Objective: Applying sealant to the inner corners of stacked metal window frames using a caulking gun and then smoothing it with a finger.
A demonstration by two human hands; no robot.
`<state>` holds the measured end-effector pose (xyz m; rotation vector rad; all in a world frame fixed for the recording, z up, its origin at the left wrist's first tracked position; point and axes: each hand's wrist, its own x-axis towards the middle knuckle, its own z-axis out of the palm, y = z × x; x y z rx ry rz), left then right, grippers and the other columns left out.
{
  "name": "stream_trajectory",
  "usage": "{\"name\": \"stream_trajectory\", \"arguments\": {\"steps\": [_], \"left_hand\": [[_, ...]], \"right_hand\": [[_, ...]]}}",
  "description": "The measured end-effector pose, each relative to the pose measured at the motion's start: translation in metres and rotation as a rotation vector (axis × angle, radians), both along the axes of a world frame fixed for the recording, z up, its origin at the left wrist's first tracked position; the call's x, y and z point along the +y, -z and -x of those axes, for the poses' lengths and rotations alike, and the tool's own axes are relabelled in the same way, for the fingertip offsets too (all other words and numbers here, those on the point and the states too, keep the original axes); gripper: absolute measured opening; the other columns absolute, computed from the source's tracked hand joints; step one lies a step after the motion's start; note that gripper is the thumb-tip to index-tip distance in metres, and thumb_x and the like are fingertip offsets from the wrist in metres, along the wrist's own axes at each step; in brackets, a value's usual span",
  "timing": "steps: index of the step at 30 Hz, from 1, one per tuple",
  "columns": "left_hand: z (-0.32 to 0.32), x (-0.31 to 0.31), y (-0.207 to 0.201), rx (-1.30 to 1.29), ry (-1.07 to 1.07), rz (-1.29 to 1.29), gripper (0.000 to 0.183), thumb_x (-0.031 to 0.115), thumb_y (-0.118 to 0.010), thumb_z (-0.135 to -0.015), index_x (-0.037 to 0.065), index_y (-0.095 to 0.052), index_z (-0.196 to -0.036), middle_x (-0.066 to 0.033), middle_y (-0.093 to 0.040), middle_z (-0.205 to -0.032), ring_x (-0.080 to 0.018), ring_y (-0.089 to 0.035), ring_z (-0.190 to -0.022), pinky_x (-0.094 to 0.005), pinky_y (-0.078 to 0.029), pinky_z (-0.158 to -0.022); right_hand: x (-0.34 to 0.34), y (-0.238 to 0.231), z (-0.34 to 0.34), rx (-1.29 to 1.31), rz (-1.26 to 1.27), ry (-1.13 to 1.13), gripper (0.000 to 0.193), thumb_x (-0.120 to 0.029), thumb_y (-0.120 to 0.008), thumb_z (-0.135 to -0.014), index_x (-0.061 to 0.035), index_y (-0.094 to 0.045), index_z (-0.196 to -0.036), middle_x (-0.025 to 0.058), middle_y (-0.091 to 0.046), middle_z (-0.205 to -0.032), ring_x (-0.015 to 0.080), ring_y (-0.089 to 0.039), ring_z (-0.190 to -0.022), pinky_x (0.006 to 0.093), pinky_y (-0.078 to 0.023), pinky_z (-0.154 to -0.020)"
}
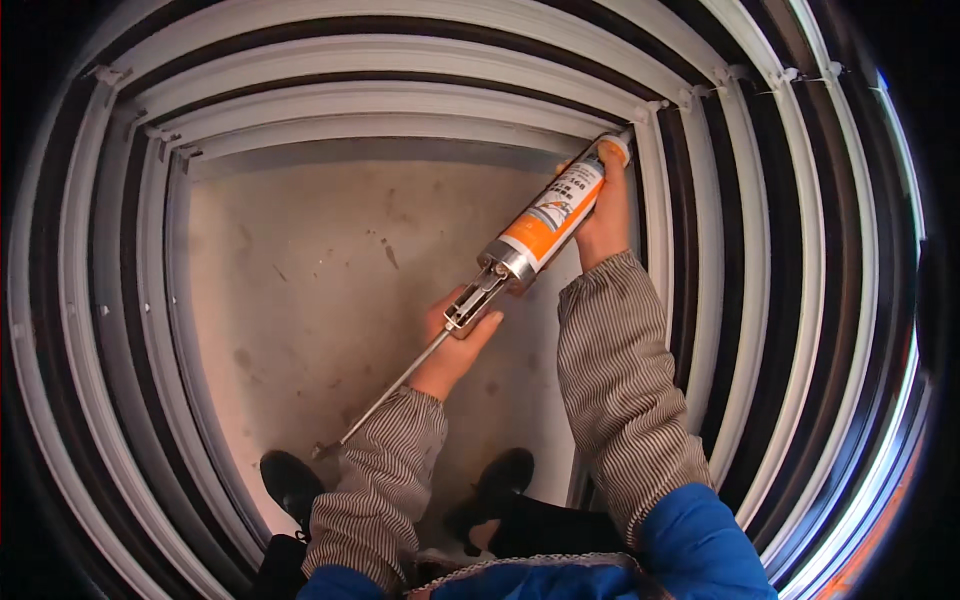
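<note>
A metal caulking gun loaded with an orange and white sealant cartridge lies slantwise across the middle. Its front end reaches to the far right inner corner of a white frame, where the nozzle is hidden. My left hand is closed round the gun's handle, most of which is out of sight below the body. The thin plunger rod runs back over my left wrist to a hooked end. My right hand wraps the cartridge near its front, its thumb lying along the top.
Several nested white frames with dark gaps enclose me on the far, left and right sides. Whitish blobs sit at their corners. Dark specks mark the grey floor. My dark shoes stand inside the innermost frame.
</note>
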<state>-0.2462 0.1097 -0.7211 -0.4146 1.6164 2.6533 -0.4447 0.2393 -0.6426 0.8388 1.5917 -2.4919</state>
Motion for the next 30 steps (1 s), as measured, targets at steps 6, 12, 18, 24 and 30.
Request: {"name": "stream_trajectory", "arguments": {"steps": [6, 12, 18, 24, 30], "left_hand": [[0.005, -0.023, -0.005, 0.090, 0.046, 0.150, 0.022, 0.013, -0.076, -0.073, 0.002, -0.058, -0.080, -0.0016, -0.054, -0.063, -0.0076, -0.048, -0.057, -0.0250, -0.042, -0.054], [0.003, -0.022, -0.006, 0.095, 0.062, 0.164, 0.024, 0.014, -0.077, -0.072, 0.003, -0.055, -0.075, 0.0002, -0.049, -0.058, -0.0055, -0.042, -0.053, -0.0240, -0.036, -0.050], [0.000, -0.023, -0.014, 0.065, 0.039, 0.115, 0.025, 0.015, -0.077, -0.072, 0.004, -0.054, -0.074, 0.0015, -0.046, -0.056, -0.0050, -0.041, -0.053, -0.0234, -0.035, -0.049], [0.003, -0.037, -0.023, 0.089, 0.088, 0.239, 0.027, 0.015, -0.077, -0.072, 0.003, -0.053, -0.074, -0.0009, -0.045, -0.054, -0.0070, -0.041, -0.051, -0.0248, -0.036, -0.048], [0.006, -0.047, -0.038, 0.140, 0.087, 0.310, 0.030, 0.016, -0.077, -0.071, 0.003, -0.051, -0.072, -0.0042, -0.045, -0.052, -0.0096, -0.041, -0.048, -0.0255, -0.036, -0.048]], "right_hand": [[-0.007, -0.002, -0.004, 0.073, -0.015, -0.031, 0.026, -0.029, -0.057, -0.088, -0.0076, -0.051, -0.101, 0.0134, -0.061, -0.074, 0.0244, -0.062, -0.064, 0.0378, -0.054, -0.057], [-0.004, 0.004, -0.003, 0.071, 0.035, -0.051, 0.025, -0.029, -0.057, -0.088, -0.0085, -0.049, -0.099, 0.0130, -0.060, -0.072, 0.0261, -0.062, -0.064, 0.0382, -0.054, -0.057], [0.000, 0.011, -0.001, 0.013, 0.202, -0.058, 0.020, -0.027, -0.062, -0.085, -0.0144, -0.052, -0.097, 0.0149, -0.061, -0.071, 0.0297, -0.063, -0.061, 0.0402, -0.056, -0.055], [-0.005, 0.008, -0.003, 0.036, 0.170, -0.030, 0.017, -0.027, -0.060, -0.086, -0.0135, -0.053, -0.094, 0.0157, -0.061, -0.072, 0.0301, -0.063, -0.061, 0.0401, -0.056, -0.056], [-0.005, 0.007, -0.007, 0.015, 0.164, -0.001, 0.016, -0.026, -0.059, -0.086, -0.0114, -0.054, -0.090, 0.0159, -0.061, -0.072, 0.0300, -0.062, -0.063, 0.0396, -0.056, -0.058]]}}
